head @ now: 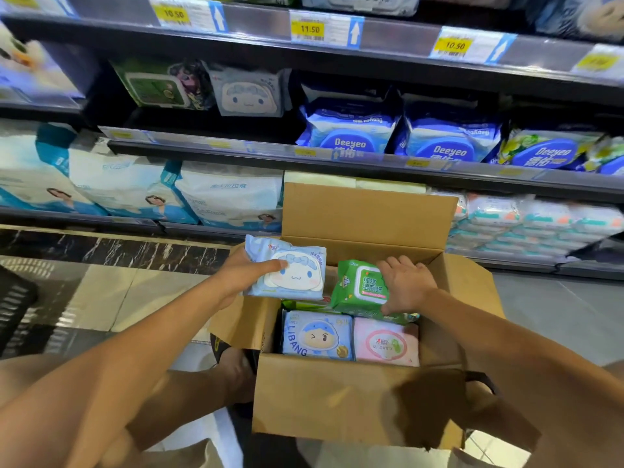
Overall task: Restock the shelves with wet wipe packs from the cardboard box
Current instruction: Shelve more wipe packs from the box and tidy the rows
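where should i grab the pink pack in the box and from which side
Probably from above, by its far edge. The pink pack lies flat, face up, hemmed by the LIBANG pack on its left and the box walls near and right; the green pack over that edge must go first.

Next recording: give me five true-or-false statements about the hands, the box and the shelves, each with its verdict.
1. The left hand holds a light-blue pack. True.
2. The right hand is empty. False: it grips a green pack above the box.
3. The box is closed. False: its flaps are open, and a LIBANG pack and a pink pack lie inside.
4. Deeyeo packs stand on a shelf above the box. True.
5. The middle price tag on the top shelf edge reads 10.50. False: it reads 11.50.
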